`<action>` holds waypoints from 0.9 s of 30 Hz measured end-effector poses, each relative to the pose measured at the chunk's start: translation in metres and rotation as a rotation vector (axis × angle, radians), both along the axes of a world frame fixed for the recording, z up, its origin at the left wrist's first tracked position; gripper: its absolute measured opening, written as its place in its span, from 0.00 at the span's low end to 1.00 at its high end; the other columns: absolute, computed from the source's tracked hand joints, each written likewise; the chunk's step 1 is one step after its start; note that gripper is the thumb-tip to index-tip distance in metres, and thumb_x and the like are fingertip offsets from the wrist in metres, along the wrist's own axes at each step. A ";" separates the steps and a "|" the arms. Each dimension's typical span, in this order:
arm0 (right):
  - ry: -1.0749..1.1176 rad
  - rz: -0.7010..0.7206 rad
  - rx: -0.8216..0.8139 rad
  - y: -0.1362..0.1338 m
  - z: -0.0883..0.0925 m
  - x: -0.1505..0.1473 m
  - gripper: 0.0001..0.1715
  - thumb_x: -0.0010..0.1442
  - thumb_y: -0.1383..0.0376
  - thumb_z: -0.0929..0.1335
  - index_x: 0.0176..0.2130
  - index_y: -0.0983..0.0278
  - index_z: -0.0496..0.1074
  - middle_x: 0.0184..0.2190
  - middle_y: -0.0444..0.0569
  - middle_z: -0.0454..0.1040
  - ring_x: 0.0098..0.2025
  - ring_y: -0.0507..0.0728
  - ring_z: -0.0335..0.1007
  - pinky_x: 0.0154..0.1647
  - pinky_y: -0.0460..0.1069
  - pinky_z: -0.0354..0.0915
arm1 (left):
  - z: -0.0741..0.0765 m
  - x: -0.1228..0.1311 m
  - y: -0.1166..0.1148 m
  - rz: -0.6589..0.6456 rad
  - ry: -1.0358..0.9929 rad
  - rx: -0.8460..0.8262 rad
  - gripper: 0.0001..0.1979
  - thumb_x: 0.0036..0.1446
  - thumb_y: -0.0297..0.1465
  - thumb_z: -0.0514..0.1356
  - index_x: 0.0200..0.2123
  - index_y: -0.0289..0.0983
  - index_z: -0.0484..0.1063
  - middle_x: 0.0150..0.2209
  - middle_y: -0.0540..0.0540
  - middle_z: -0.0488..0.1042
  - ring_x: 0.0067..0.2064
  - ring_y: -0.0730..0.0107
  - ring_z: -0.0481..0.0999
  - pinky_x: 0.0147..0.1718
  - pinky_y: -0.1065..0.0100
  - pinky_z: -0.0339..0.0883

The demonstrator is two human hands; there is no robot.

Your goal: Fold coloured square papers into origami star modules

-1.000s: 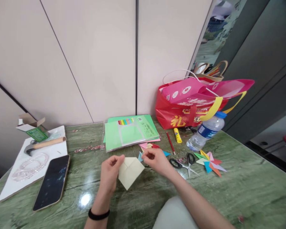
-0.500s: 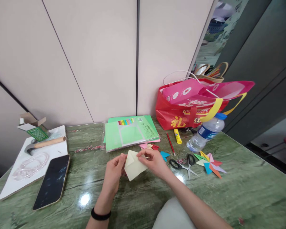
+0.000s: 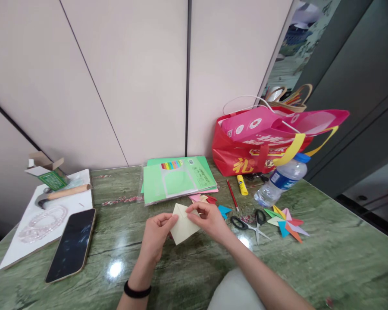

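Observation:
A small cream sheet of folded paper (image 3: 183,230) is held up above the green tabletop, its top corners folded in toward the middle. My left hand (image 3: 158,232) pinches its left edge between thumb and fingers. On the other side, my right hand (image 3: 210,220) grips the upper right edge, thumb and fingertips near the centre fold. Just behind the hands lie pink and red folded paper pieces (image 3: 204,199) and a blue folded piece (image 3: 224,211). Scissors (image 3: 254,226) with black handles lie open to the right, beside a multicoloured paper pinwheel shape (image 3: 287,223).
Behind stands a pack of coloured paper (image 3: 177,183). A red pencil (image 3: 232,196), yellow glue stick (image 3: 242,185), water bottle (image 3: 283,178) and red gift bag (image 3: 239,150) are at the right. Leftward are a phone (image 3: 71,245), a sickle (image 3: 63,193), a bead string (image 3: 43,224) and a small box (image 3: 51,177).
My left thumb has moved onto the front of the cream paper, and the second top corner now appears folded in. The view has shifted very slightly.

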State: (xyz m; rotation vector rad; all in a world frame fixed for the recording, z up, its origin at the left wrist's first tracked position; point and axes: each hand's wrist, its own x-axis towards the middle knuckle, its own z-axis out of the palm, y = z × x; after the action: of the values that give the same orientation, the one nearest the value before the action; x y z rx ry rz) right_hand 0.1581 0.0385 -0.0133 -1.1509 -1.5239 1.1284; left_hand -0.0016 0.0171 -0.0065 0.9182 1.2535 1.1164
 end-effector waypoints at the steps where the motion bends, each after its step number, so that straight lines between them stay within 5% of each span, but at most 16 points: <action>1: -0.005 0.003 0.004 0.000 0.000 0.000 0.07 0.47 0.65 0.68 0.29 0.66 0.73 0.25 0.45 0.71 0.21 0.48 0.56 0.20 0.43 0.51 | 0.000 0.000 0.000 -0.002 -0.004 -0.002 0.16 0.37 0.39 0.67 0.26 0.32 0.77 0.19 0.47 0.75 0.20 0.73 0.68 0.19 0.74 0.58; 27: 0.008 0.080 0.070 -0.005 0.007 0.000 0.09 0.50 0.68 0.67 0.32 0.64 0.77 0.32 0.49 0.77 0.32 0.54 0.71 0.28 0.45 0.63 | -0.001 0.002 -0.002 -0.088 0.004 -0.064 0.16 0.34 0.39 0.69 0.17 0.32 0.72 0.15 0.49 0.70 0.17 0.77 0.63 0.18 0.75 0.53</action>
State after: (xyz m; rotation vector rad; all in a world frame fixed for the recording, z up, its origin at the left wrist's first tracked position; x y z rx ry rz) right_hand 0.1584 0.0336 -0.0066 -1.0446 -1.6029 1.1227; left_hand 0.0004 0.0150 -0.0072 0.9189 1.2336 1.0003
